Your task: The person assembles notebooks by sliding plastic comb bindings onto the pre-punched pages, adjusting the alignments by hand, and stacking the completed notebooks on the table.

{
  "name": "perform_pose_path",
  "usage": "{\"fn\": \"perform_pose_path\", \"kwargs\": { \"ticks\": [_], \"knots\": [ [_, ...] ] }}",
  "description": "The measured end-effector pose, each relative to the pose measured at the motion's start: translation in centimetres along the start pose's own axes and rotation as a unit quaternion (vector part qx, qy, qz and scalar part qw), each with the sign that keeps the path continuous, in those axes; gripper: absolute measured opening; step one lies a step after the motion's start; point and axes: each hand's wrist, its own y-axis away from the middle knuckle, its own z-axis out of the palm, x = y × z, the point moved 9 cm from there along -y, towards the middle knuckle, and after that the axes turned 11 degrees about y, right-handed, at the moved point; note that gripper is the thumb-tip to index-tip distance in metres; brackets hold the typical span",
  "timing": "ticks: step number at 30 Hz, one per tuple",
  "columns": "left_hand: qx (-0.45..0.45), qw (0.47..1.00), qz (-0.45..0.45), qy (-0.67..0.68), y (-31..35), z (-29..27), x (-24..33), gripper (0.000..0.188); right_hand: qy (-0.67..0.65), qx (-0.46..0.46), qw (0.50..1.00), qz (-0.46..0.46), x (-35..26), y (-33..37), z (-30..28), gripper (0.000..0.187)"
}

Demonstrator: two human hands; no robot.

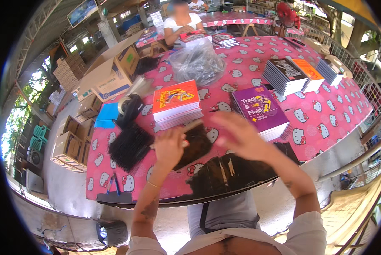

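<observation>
Layout on the pink patterned worktop, with clock positions read from the dark flat block lying near the front edge. At nine o'clock, over the block's left side: left hand, fingers curled inward; cannot tell whether gripping the block or only resting against it. Between two and three o'clock: right hand, open, fingers spread, blurred, near the lower-left side of a purple-covered notebook stack. At eleven o'clock, close to the block: red-orange notebook stack. At nine o'clock, beyond the left hand: bundle of black coils. At eight o'clock: pens. At four o'clock: worn black patch with torn edges.

Possible faults, with probable causes: (a) shifting of the upper purple books, from a low sweep of the open right hand toward two o'clock; (b) fanning of the red-orange stack, from a push of the block toward eleven o'clock; (c) twisting of the block, from pressure on its left side alone; (d) tangling of the coils, from a swing toward nine o'clock; (e) snagging on the torn patch, from a drag toward four o'clock; (f) loss of the pens over the front edge, from a brush of the left forearm.
</observation>
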Motion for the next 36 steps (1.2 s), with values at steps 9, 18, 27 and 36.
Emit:
{"fn": "perform_pose_path", "kwargs": {
  "ticks": [9, 18, 27, 36],
  "knots": [
    [0.105, 0.978, 0.16, 0.081, -8.9, -1.3, -4.3, 0.031, 0.16, -0.092, 0.981, -0.063, -3.3, 5.1, 8.1, 0.041],
    [0.281, 0.944, 0.174, -0.012, -6.7, -11.0, 3.5, 0.012, 0.074, -0.083, 0.993, 0.032, -3.8, 6.6, 5.0, 0.074],
    [0.108, 0.94, 0.32, 0.059, 1.6, -13.1, 17.6, 0.036, -0.37, 0.074, 0.903, 0.205, 2.9, 9.5, 3.2, 0.047],
    [0.05, 0.933, 0.355, 0.033, 2.2, -12.6, 19.7, 0.038, -0.436, 0.126, 0.854, 0.254, 4.9, 11.6, 6.1, 0.028]
  ]
}}
